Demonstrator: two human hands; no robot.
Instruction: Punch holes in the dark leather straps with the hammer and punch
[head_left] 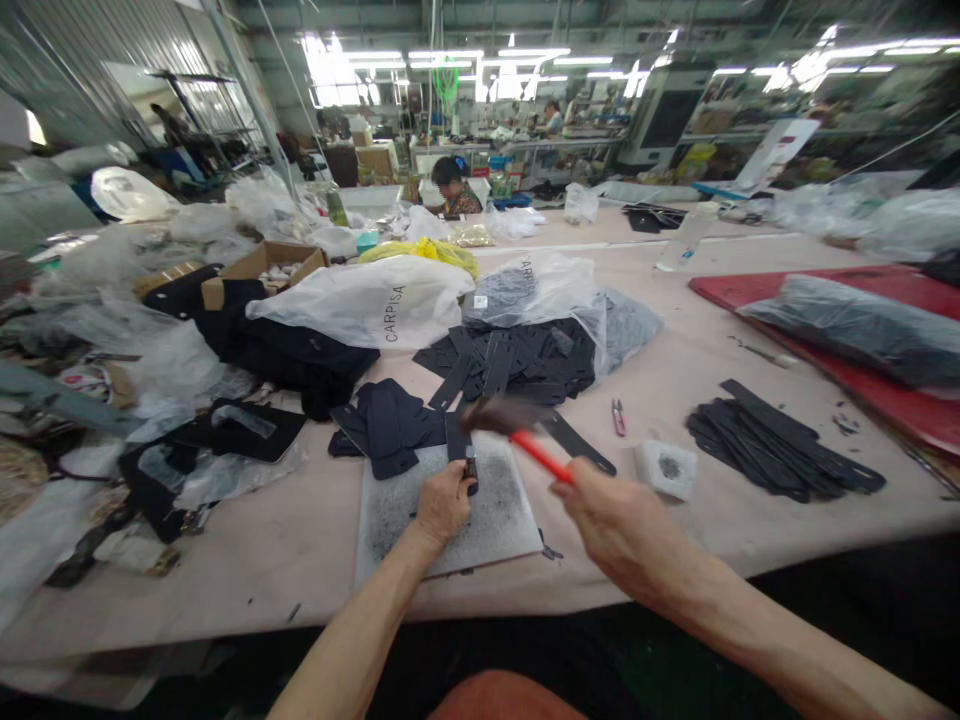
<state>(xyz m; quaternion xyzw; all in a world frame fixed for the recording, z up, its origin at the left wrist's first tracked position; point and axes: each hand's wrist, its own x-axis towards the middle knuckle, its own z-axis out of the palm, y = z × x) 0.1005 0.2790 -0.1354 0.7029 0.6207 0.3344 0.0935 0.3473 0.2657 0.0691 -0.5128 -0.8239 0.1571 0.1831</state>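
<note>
My right hand [611,520] is closed around the red handle of a hammer [541,455], whose dark head is smeared by motion above the board. In my left hand [444,503] a short dark punch tool [471,468] stands upright, gripped between the fingers. Its lower end meets a black strip [457,436] lying at the back of the white cutting board [450,540], which is speckled with black marks. Beside it, several rounded black pieces [394,430] overlap the board's back left edge. Another black strip [577,440] lies just right of the hammer head.
A heap of black strips [517,360] sits behind the board, and a fanned stack [780,445] lies to the right. Pink snips [618,418] and a white block [666,470] are nearer. Plastic bags [367,300] crowd the back left. A person [456,190] sits beyond the table.
</note>
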